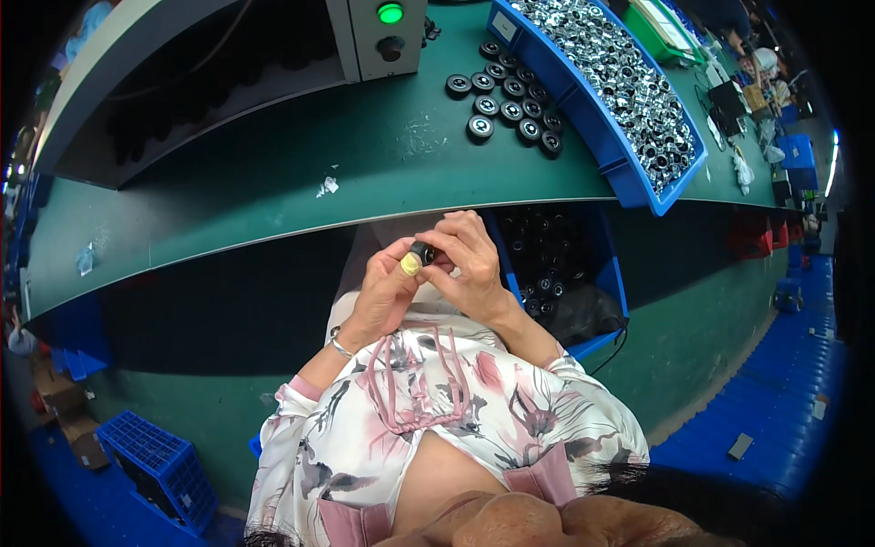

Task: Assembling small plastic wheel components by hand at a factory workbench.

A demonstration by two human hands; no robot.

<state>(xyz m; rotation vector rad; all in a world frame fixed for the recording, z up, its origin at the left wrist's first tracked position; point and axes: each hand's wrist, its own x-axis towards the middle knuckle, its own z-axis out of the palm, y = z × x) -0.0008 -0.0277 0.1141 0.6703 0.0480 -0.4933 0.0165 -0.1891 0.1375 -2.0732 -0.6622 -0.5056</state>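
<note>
A small black wheel-like part [422,252] is held between both hands, just off the near edge of the green table. My left hand [383,287] pinches it from the left, and a yellow covering [411,264] wraps the thumb. The fingers of my right hand [469,260] close on its other side and hide part of it. On the tabletop beyond lies a group of similar black round parts [487,106] with pale centres. A blue bin [611,162] full of shiny metal pieces [606,68] stands to their right.
Below the table edge, right of my hands, a blue crate [616,273] holds more black round parts. A grey machine [365,55] with a lit green button [390,13] stands at the back left. Small white scraps [328,186] lie on the green table [273,196]. Blue crates [164,465] stand lower left.
</note>
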